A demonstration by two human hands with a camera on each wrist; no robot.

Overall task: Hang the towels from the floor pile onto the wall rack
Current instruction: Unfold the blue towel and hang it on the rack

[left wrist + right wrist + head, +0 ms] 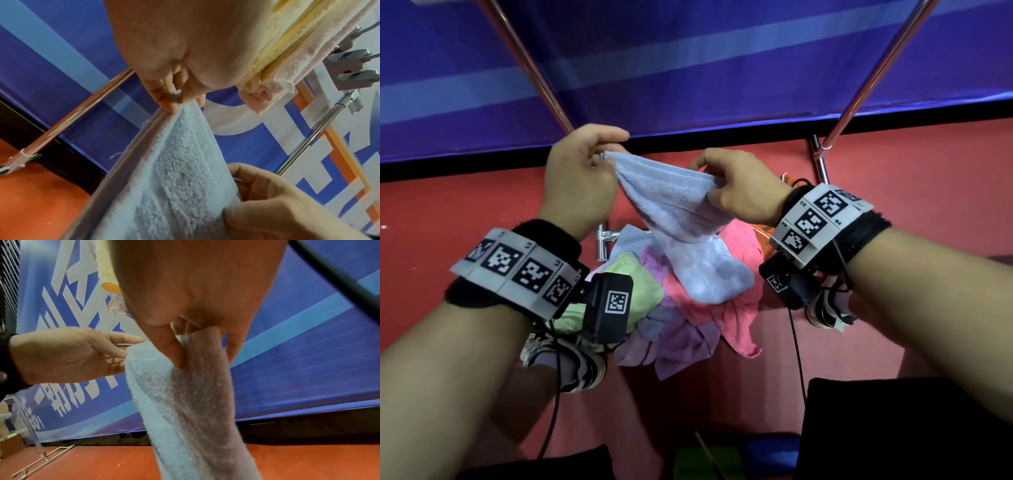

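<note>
we hold the light blue towel (681,219) above the floor pile (674,318), left hand (577,178) and right hand (739,192) each with a pinch grip on its top edge, spreading it flat so it drapes over a rack bar (527,65).

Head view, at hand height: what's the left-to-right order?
Left hand pinching a corner → pale blue terry towel stretched between both hands → right hand gripping its other end → upright chrome rack tube.
</note>
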